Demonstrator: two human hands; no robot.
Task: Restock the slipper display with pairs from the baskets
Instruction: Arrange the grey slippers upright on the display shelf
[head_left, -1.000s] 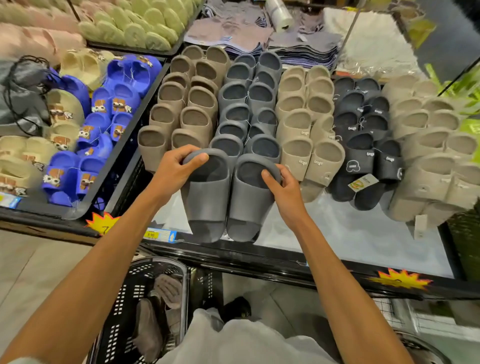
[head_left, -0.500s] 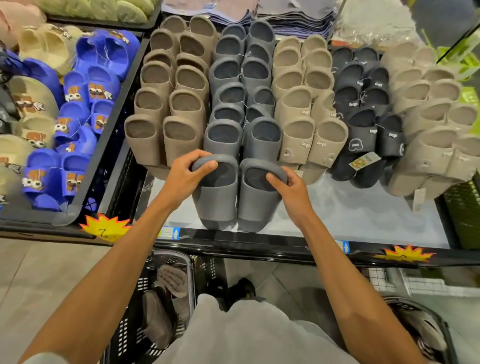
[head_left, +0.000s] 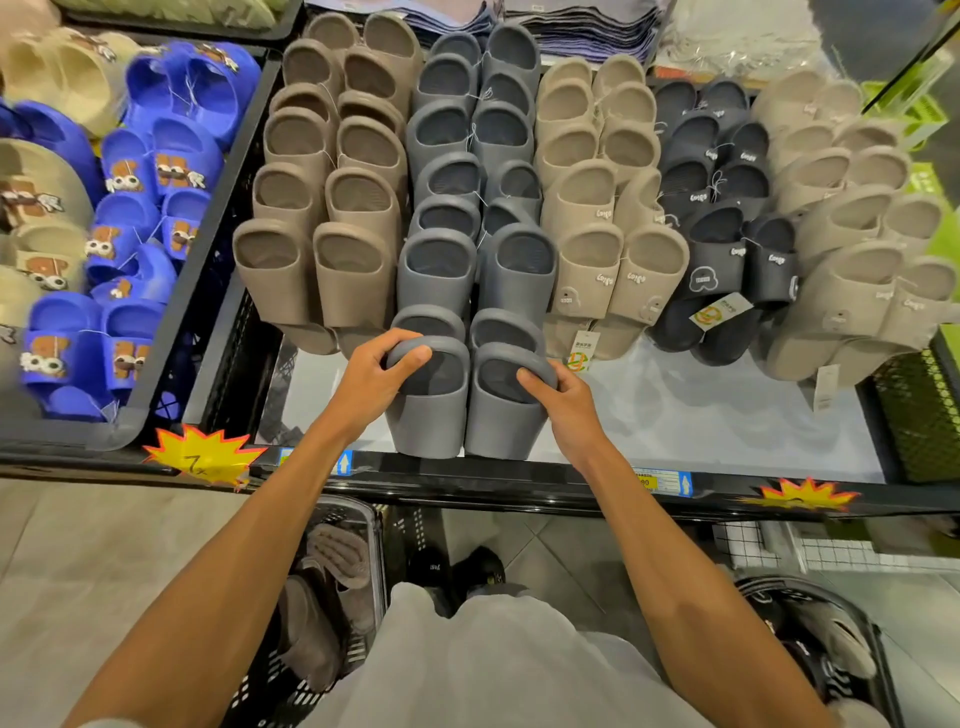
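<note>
Quick notes on what's hard to see. The left basket (head_left: 363, 525) on the floor is half covered by the left forearm and a light shirt. I can make out brown slippers (head_left: 311, 623) in it, but not how many. The right basket (head_left: 831, 623) is cut by the frame corner and its contents are a dark blur. The yellow starburst tag (head_left: 205, 457) on the shelf lip has a scribble I can't read. The blue cartoon slippers (head_left: 156, 171) in the neighbouring tray smear out toward the left edge.

The grey pair (head_left: 467, 421) sits at the very front of the grey column (head_left: 467, 156), on the pale display shelf (head_left: 701, 415), with its near ends right at the black front lip. The two slippers are side by side and touching. They cover most of the pair right behind them, so only that pair's strap tops peek out.

The long axis of each slipper runs straight away from the person. Heels are toward the lip and toes point back into the stack, same as the rest of the rows. The strap openings face up at the camera.

The left hand (head_left: 374, 374) grips the left slipper's strap, with fingers curled over the top edge. The right hand (head_left: 563, 400) grips the right slipper's strap. Its thumb is hooked over the rim, and the other fingers wrap round the outer side, mostly out of sight.

The brown column (head_left: 332, 208) is just to the left, and the beige column (head_left: 597, 208) is just to the right.
</note>
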